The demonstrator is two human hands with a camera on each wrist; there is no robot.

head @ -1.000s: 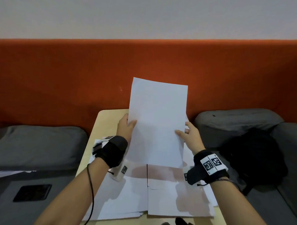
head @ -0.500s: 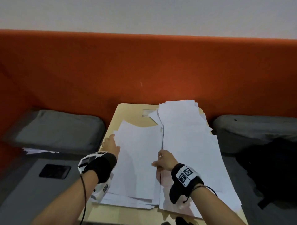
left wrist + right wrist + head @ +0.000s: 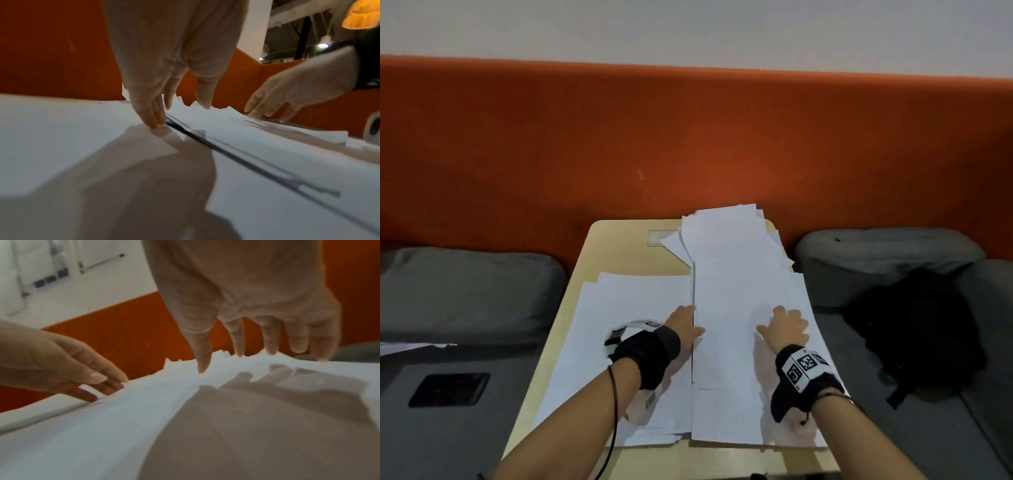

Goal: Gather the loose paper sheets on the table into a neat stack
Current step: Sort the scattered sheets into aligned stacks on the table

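An orange padded wall [image 3: 688, 144] backs two grey seat cushions [image 3: 465, 294] flanking a pale wooden table with rounded corners [image 3: 619, 246]; thin white paper sheets [image 3: 739, 274] cover most of it in two overlapping piles, far edges ragged, bare wood showing at the far left and near edge; the left hand [image 3: 685, 325] presses straight fingers at the seam between piles; the right hand [image 3: 786, 325] lies spread flat on the right pile.

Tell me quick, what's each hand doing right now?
Left hand: open, fingertips touching the left paper pile beside the right pile's edge.
Right hand: open, fingers spread on the right paper pile.
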